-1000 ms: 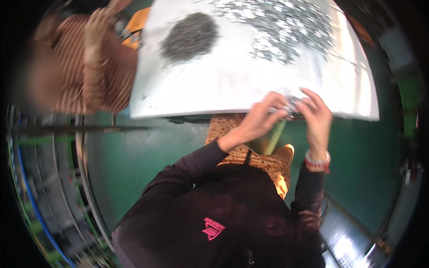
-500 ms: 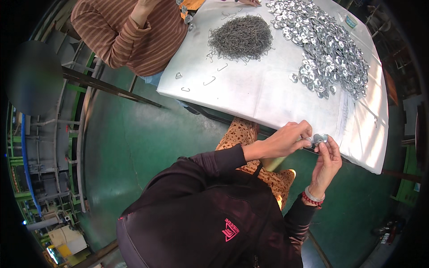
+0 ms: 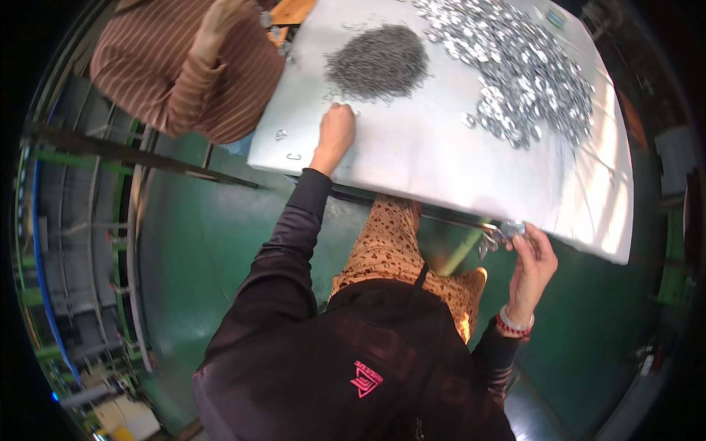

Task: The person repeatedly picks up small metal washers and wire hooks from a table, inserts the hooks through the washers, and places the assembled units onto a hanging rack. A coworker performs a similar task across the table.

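My left hand (image 3: pixel 337 134) is down on the white table just in front of a heap of grey wire hooks (image 3: pixel 379 62). Its fingers are curled together, and whatever they pinch is hidden beneath them. Off the table's near edge, my right hand (image 3: pixel 532 259) grips a shiny metal disc (image 3: pixel 512 228) between thumb and fingers. Smaller shiny pieces (image 3: pixel 486 245) hang at the disc's left side, too blurred to make out fully. A wide heap of similar silvery discs (image 3: pixel 515 81) covers the far right of the table.
A loose wire hook (image 3: pixel 294 156) and a small metal piece (image 3: pixel 281 135) lie near the table's left corner. Another person in a striped brown sleeve (image 3: pixel 187 92) is at the left side. A small tub (image 3: pixel 555 18) stands at the far right of the white table (image 3: pixel 441 158).
My left hand has left the disc beside my right hand and moved left and forward onto the table, by the hooks. My right hand still holds the disc; the view has shifted slightly.
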{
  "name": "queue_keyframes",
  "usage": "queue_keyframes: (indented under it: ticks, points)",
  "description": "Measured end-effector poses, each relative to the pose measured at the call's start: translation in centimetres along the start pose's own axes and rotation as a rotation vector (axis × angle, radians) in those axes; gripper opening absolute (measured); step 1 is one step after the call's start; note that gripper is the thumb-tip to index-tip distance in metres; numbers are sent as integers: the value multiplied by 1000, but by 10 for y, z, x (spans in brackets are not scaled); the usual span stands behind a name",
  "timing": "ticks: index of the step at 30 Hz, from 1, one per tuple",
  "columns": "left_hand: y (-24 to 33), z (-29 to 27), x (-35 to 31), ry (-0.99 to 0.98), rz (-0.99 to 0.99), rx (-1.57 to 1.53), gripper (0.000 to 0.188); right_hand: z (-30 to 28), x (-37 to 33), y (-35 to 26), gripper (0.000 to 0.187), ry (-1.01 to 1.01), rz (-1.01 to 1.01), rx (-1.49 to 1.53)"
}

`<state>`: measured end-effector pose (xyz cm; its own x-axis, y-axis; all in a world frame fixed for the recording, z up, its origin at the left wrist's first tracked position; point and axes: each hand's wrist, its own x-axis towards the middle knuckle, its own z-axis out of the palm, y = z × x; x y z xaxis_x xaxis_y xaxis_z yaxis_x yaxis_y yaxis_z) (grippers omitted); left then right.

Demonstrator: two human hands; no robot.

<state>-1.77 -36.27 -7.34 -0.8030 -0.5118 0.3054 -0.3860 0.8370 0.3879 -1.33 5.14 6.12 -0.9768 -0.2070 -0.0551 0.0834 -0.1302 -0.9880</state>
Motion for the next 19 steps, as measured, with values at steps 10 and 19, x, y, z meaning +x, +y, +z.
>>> queue_keyframes:
  ticks: [10, 19]
  points:
    - [191, -65, -47, -766, 85, -1188, 12, -12, 4, 15, 23, 19, -8, -10]
    - [246, -61, -59, -1256, 147, -1294, 6, -11, 7, 14, 36, 9, 46, 57]
